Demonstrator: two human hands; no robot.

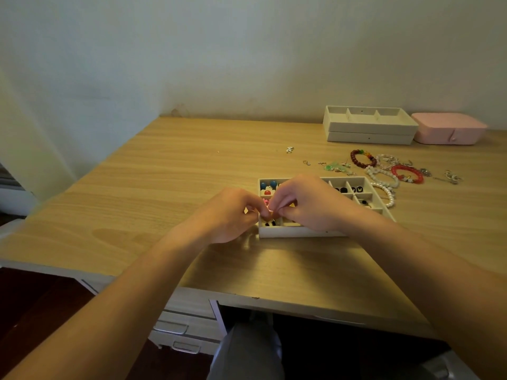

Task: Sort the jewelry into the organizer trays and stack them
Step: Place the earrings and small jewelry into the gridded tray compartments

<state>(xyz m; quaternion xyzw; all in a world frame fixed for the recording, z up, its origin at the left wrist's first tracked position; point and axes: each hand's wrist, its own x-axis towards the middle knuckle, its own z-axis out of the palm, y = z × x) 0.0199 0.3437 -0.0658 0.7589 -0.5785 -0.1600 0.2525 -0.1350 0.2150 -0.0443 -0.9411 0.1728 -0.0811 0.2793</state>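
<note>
Over the near-left corner of the front tray (301, 232), the left hand (230, 215) and the right hand (310, 204) meet fingertip to fingertip. Each grip is pinched together on a small pinkish piece (270, 213), too small to name.

Several compartments of this tray already hold studs and beads: blue and red ones at the far left, black ones toward the right. Others are hidden under the hands. The small items look partly sorted.

A good deal is left. Loose on the tabletop (164, 187), beyond and to the right of the tray, lie a dark bead bracelet (362, 159), a red bracelet (407, 174), pearl strands (382, 176), green pieces (334, 166) and small metal bits.

Two stacked trays (370, 133) sit at the back beside a pink box (450, 131); the upper one looks empty. The front tray is not yet stacked on them.
</note>
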